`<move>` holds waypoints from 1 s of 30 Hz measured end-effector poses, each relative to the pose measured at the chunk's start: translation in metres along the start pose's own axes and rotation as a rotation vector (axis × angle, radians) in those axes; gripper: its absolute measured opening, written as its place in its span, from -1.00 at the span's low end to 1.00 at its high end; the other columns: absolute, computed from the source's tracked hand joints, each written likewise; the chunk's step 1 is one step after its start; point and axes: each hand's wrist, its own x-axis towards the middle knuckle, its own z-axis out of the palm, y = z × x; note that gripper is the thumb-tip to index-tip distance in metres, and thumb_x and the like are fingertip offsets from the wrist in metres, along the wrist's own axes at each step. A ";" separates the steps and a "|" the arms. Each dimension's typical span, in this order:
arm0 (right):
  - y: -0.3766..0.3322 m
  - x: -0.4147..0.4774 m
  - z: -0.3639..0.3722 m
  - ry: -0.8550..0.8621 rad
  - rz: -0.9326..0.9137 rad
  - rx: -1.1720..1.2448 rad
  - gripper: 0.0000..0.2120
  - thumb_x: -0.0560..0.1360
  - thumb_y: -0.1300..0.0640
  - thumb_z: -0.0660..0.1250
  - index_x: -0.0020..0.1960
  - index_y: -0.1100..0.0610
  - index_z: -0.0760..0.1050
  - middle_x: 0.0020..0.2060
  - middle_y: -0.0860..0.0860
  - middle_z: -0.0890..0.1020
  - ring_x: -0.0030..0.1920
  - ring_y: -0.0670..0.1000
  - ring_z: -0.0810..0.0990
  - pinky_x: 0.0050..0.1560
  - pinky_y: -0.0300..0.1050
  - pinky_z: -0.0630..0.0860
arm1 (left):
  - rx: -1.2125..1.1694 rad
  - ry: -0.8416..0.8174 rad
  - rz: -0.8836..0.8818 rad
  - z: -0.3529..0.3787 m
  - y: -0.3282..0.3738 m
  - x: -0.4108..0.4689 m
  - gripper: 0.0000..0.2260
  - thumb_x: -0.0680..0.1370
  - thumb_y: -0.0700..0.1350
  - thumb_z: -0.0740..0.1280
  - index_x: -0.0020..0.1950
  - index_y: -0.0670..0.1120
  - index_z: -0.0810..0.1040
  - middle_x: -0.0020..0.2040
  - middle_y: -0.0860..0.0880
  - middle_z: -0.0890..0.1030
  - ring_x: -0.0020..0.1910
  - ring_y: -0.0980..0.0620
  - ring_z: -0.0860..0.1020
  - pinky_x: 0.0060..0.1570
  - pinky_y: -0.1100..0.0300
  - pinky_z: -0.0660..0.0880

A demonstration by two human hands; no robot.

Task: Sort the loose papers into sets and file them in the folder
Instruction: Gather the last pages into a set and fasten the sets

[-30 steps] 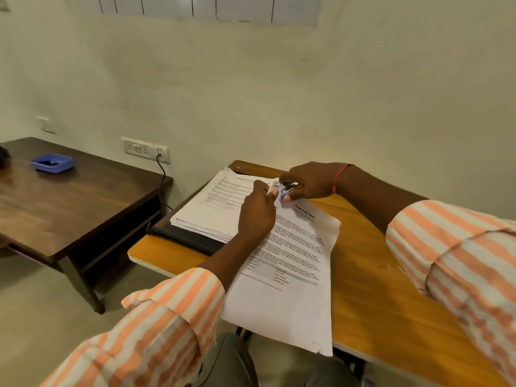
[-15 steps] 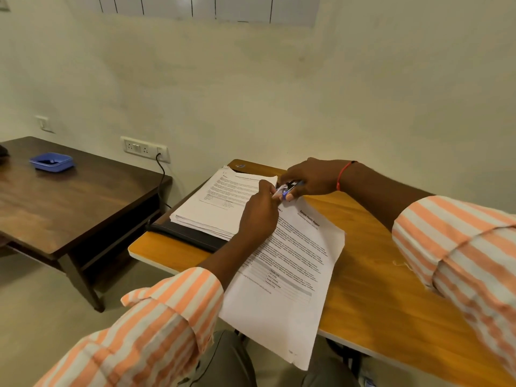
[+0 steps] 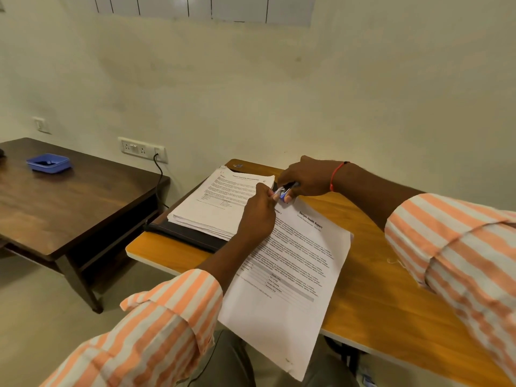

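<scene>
report [image 3: 293,275], headed "sample health report", lies flat and angled on the desk [image 3: 377,289], its near end hanging over the front edge above the person's lap. can't tell how many sheets are in it. both hands meet at its far left corner. left hand [image 3: 258,216] has its fingers curled and fingertips together, pinching that corner. right hand [image 3: 307,177] comes in from the other side, fingers curled down and clamped on a small blue object [image 3: 283,192] with a silver part, set right at the corner against the left fingertips. it is too small to tell whether it's a stapler or a clip. just left of the report, touching or slightly under its edge, sits the paper stack [image 3: 220,202], printed side up, edges a bit uneven. the stack rests on the folder [image 3: 187,234], black, lying flat at the desk's left end, with its near edge showing past the papers. red thread [image 3: 335,174] on the right wrist, orange and white striped sleeves [image 3: 173,317] on both arms. further left, apart from the desk, a dark wooden table [image 3: 69,196] with a blue tray [image 3: 48,162] on it. wall socket [image 3: 136,148] behind, black cable [image 3: 159,174] plugged in and dropping between table and desk.
</scene>
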 end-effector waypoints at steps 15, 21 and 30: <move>0.010 0.010 0.020 0.024 0.154 0.305 -0.65 0.63 -0.02 0.28 0.32 0.17 0.44 0.18 0.12 0.56 0.07 0.08 0.48 0.06 -0.07 0.41 | -0.177 0.064 -0.154 -0.005 -0.013 0.010 -0.74 0.72 -0.07 0.15 0.37 -0.08 0.45 0.28 -0.08 0.57 0.20 -0.06 0.55 0.18 0.05 0.53; 0.008 0.027 0.042 0.124 0.251 0.414 -0.79 0.66 0.09 0.23 0.26 0.14 0.43 0.19 0.13 0.56 0.03 0.06 0.46 0.01 -0.10 0.33 | -0.364 0.080 -0.361 -0.011 -0.021 0.022 -0.76 0.71 -0.05 0.16 0.35 -0.01 0.48 0.29 0.01 0.54 0.18 -0.03 0.58 0.22 -0.04 0.58; 0.036 0.100 0.066 0.318 0.372 0.507 -0.69 0.57 0.33 0.27 0.31 0.22 0.42 0.19 0.20 0.52 0.05 0.13 0.46 -0.02 -0.14 0.27 | -0.408 0.128 -0.511 -0.017 -0.050 0.074 -0.81 0.71 -0.06 0.15 0.22 -0.04 0.52 0.10 -0.04 0.61 0.07 -0.04 0.61 0.00 0.10 0.57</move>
